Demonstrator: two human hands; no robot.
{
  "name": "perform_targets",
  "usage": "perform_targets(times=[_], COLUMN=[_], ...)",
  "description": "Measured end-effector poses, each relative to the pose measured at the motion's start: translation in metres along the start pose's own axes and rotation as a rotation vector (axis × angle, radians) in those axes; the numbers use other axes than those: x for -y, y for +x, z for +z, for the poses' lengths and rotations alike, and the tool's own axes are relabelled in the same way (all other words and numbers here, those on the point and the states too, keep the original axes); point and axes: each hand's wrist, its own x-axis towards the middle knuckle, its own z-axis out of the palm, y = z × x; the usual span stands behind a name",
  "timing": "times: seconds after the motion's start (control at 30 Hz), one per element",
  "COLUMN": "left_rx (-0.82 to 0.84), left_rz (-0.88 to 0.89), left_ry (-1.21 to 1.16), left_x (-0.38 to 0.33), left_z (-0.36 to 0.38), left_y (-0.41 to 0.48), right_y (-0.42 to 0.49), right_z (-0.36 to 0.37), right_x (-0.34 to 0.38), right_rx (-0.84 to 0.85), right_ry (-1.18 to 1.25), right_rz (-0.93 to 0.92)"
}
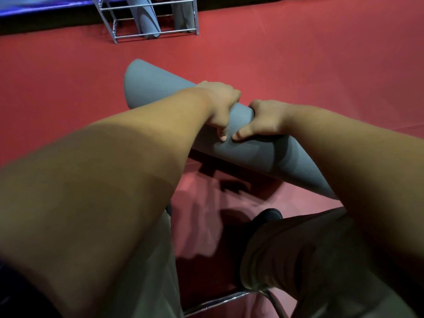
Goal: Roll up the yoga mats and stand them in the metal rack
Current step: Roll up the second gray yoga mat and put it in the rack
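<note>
Holds a rolled grey mat [151, 88] clear of the red floor [321, 65], slanting from upper left down to lower right. Grips it near the middle with the left hand [220, 106], fingers curled over the top. Clamps it just beside that with the right hand [263, 118], thumb pressed onto the roll. Looks tightly rolled, so probably finished with that step. Across the floor, well apart, shows a rack [110, 26] with two rolls [146, 19] already standing inside. Likely left to do: carry this one over and stand it upright there. Cannot tell whether more lie unrolled out of view.
</note>
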Motion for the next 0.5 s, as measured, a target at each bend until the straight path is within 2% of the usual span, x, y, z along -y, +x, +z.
perform_targets(times=[0.17,0.37,0.5], left_rx=[0.126,0.184,0.17], left_rz=[-0.057,-0.092,-0.071], left_ry=[-0.109,-0.153,-0.021], left_x=[0.004,-0.001,-0.01], left_z=[0.006,0.013,0.02], left_y=[0.0,0.004,0.003], right_y=[-0.003,-0.005,-0.003], right_z=[0.003,-0.001,0.003], right_x=[0.005,0.007,0.004], right_rx=[0.045,0.052,0.062], right_ry=[-0.13,-0.132,-0.14], right_rz=[-0.011,-0.004,0.018])
